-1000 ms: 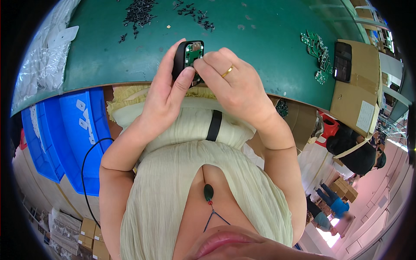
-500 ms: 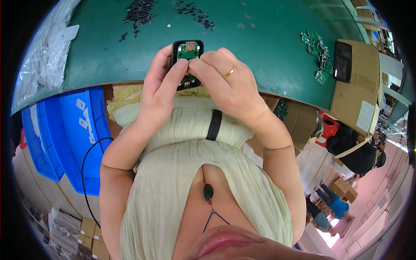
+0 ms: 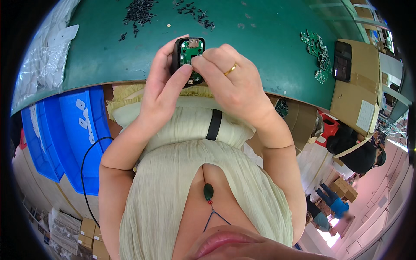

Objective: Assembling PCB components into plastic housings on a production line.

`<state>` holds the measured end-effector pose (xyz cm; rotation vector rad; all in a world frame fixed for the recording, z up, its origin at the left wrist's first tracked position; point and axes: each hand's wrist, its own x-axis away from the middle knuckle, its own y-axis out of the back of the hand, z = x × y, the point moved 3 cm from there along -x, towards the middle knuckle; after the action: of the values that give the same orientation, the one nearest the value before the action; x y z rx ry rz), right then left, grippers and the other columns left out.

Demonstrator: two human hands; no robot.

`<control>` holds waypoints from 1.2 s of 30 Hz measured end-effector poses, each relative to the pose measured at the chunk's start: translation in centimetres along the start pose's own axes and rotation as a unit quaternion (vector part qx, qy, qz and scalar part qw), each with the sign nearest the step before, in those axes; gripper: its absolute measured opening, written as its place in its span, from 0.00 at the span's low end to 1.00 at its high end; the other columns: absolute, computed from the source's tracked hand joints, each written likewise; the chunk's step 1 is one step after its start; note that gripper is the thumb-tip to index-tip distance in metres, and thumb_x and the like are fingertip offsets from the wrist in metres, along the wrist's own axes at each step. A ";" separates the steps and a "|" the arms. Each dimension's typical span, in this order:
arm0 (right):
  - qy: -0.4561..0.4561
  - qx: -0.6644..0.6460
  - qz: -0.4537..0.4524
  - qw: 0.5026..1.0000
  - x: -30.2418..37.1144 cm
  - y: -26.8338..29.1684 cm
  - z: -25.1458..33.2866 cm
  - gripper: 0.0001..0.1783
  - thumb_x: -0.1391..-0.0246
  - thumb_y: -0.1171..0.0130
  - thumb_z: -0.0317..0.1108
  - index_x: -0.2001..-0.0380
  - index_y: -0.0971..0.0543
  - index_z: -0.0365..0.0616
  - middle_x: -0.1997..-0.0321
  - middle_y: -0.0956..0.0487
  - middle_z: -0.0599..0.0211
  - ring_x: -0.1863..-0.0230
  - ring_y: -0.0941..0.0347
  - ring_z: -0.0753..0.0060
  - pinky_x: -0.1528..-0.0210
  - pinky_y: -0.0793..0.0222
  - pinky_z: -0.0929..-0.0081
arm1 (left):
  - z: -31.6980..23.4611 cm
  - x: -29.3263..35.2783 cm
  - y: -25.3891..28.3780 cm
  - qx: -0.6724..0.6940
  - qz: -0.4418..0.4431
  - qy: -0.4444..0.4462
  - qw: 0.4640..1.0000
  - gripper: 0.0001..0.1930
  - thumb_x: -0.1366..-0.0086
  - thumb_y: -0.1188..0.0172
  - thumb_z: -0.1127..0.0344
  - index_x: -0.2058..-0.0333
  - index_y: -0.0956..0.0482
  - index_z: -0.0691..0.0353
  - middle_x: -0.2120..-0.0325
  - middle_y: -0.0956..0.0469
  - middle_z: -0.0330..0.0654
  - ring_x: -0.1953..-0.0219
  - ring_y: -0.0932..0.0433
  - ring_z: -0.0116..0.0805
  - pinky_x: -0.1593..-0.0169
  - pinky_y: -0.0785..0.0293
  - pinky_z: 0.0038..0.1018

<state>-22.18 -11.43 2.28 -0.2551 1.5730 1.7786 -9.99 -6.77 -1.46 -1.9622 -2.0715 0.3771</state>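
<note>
Between my hands, over the near edge of the bench, is a small black plastic housing (image 3: 175, 60) with a green circuit board (image 3: 187, 51) inside it. A metal USB port shows at the board's far end. My left hand (image 3: 162, 80) is closed round the housing's left side, its thumb lying on the board. My right hand (image 3: 229, 78) comes in from the right, thumb and fingers pinched together at the middle of the board. Whatever those fingertips hold, if anything, is hidden.
Small black parts (image 3: 138, 13) lie in piles on the green bench (image 3: 251, 47). Several loose circuit boards (image 3: 320, 52) sit to the right, near a cardboard box (image 3: 357, 86) with a black device (image 3: 342, 61) against it. Plastic bags (image 3: 45, 56) and blue bins (image 3: 80, 138) are at left.
The housing has tilted and shifted slightly to the right. My right fingers have moved a little across the board, uncovering more of its upper part.
</note>
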 end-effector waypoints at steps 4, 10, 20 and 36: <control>0.018 0.004 0.001 1.000 -0.7 0.4 0.1 0.13 0.69 0.44 0.27 0.73 0.29 0.39 0.75 0.36 0.68 0.72 0.35 0.70 0.77 0.34 0.78 | 0.0 0.1 0.0 -0.019 0.002 -0.016 1.000 0.20 0.36 0.57 0.73 0.45 0.46 0.64 0.57 0.35 0.38 0.59 0.36 0.22 0.55 0.38 0.18; 0.016 -0.033 0.003 0.999 -0.7 -0.3 -0.4 0.12 0.67 0.44 0.27 0.74 0.29 0.40 0.75 0.36 0.69 0.73 0.36 0.70 0.78 0.34 0.79 | -0.1 -0.1 0.2 -0.031 -0.013 -0.016 0.999 0.19 0.36 0.57 0.71 0.46 0.44 0.64 0.59 0.33 0.37 0.61 0.35 0.21 0.57 0.37 0.17; -0.162 -0.193 -0.093 0.963 0.5 -1.2 -1.0 0.23 0.63 0.37 0.26 0.60 0.30 0.41 0.64 0.32 0.64 0.68 0.32 0.69 0.71 0.34 0.77 | 0.2 -0.7 0.5 0.126 -0.057 0.072 0.988 0.13 0.36 0.61 0.69 0.53 0.39 0.64 0.62 0.28 0.46 0.60 0.28 0.34 0.56 0.31 0.28; -0.317 -0.413 -0.057 0.852 1.9 -3.0 0.1 0.25 0.53 0.46 0.22 0.50 0.37 0.37 0.52 0.37 0.61 0.55 0.34 0.72 0.56 0.34 0.77 | 0.4 -0.5 0.4 -0.022 -0.018 -0.066 0.997 0.15 0.37 0.57 0.71 0.51 0.40 0.66 0.59 0.31 0.45 0.59 0.29 0.31 0.54 0.32 0.26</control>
<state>-21.58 -10.65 -1.14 -0.1261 0.2743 2.0587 -9.70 -7.25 -1.99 -1.9712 -2.2089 0.4697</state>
